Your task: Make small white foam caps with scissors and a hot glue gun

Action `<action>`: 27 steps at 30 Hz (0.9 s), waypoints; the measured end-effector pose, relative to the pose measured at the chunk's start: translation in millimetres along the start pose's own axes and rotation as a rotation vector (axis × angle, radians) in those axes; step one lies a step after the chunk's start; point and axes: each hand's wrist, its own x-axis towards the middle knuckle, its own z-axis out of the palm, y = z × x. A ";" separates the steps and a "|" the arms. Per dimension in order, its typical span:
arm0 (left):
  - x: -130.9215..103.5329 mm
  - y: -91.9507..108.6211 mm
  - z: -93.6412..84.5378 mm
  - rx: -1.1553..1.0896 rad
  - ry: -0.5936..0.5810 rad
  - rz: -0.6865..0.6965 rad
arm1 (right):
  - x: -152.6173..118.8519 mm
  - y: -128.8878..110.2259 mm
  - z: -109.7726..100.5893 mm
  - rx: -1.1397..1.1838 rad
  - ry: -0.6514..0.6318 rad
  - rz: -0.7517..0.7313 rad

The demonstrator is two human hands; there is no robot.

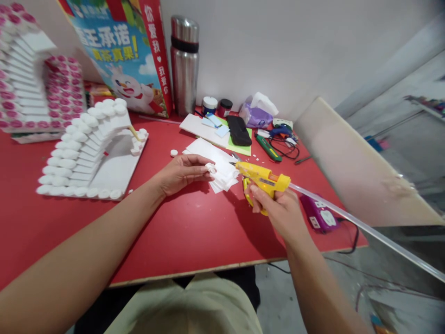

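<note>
My left hand [184, 174] pinches a small white piece [210, 168] that looks like a paper rosette; its exact form is too small to tell. In my right hand [274, 202] is a yellow hot glue gun [259, 175], its nozzle pointing left toward the white piece, a short gap apart. A long clear glue stick [351, 221] runs out of the gun's back to the right. Below the nozzle lie white paper sheets and scraps [222, 178]. To the left stands a white model staircase [93, 153] edged with round white pieces.
A pink-flowered staircase model [26, 83], a colourful carton [121, 55] and a steel thermos [185, 65] line the back. Further right are jars [209, 105], a black case [239, 130], a purple tissue pack [256, 115] and a green tool [268, 147]. A purple power box [318, 213] sits near the right edge.
</note>
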 end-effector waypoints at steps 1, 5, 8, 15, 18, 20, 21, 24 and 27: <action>-0.1 0.2 0.2 0.002 0.000 0.000 | 2.4 4.8 -6.3 0.006 0.022 0.019; 0.0 0.0 0.1 0.012 0.014 0.006 | 20.7 39.8 -41.0 -0.030 0.256 0.122; 0.5 -1.4 -1.3 0.025 0.006 0.008 | 37.9 74.9 -63.3 -0.147 0.413 0.185; 1.7 -2.2 -4.2 0.034 -0.009 0.007 | 48.8 108.6 -62.3 -0.180 0.335 0.210; 1.6 -1.6 -5.0 0.035 -0.019 -0.001 | 47.5 106.3 -58.8 -0.310 0.352 0.178; 1.2 -1.1 -4.6 0.029 -0.022 0.000 | 48.0 104.0 -59.3 -0.377 0.359 0.175; 0.8 -0.9 -3.9 0.024 -0.020 0.000 | 48.3 103.1 -60.2 -0.409 0.352 0.182; -0.3 0.4 -0.8 0.014 -0.008 -0.008 | 45.6 101.5 -64.5 -0.539 0.318 0.205; -0.8 1.5 1.7 0.010 0.002 -0.010 | 28.4 98.6 -69.7 -0.632 0.288 0.157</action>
